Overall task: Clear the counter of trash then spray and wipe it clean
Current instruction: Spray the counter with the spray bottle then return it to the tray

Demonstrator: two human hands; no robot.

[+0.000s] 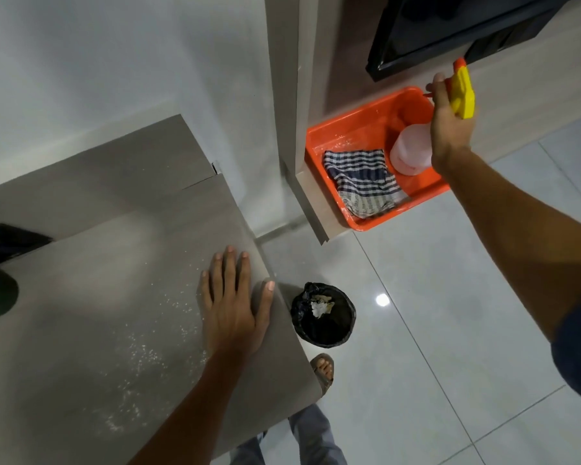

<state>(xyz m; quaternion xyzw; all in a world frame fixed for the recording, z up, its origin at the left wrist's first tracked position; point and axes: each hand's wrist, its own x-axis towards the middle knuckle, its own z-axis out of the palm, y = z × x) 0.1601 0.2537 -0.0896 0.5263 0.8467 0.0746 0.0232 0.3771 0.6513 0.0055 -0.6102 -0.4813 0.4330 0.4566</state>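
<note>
Two hands — right [448, 129] grips spray bottle [413, 151], left [230, 303] flat on counter [98, 297].

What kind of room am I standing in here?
Likely a home kitchen: a grey counter dusted with crumbs, a lined trash bin on glossy tiles, and an orange tub of cleaning supplies.

We see a grey counter [91, 263] with small white crumbs [141, 350] spread over it. Our spray bottle [413, 149] has a yellow top and a pale pink body, and it is upright just over the orange tub [356, 129]. A blue and white checked cloth [361, 182] lies crumpled inside the tub. A black bin [322, 313] stands on the floor beside the counter, with white trash [321, 307] in it.
</note>
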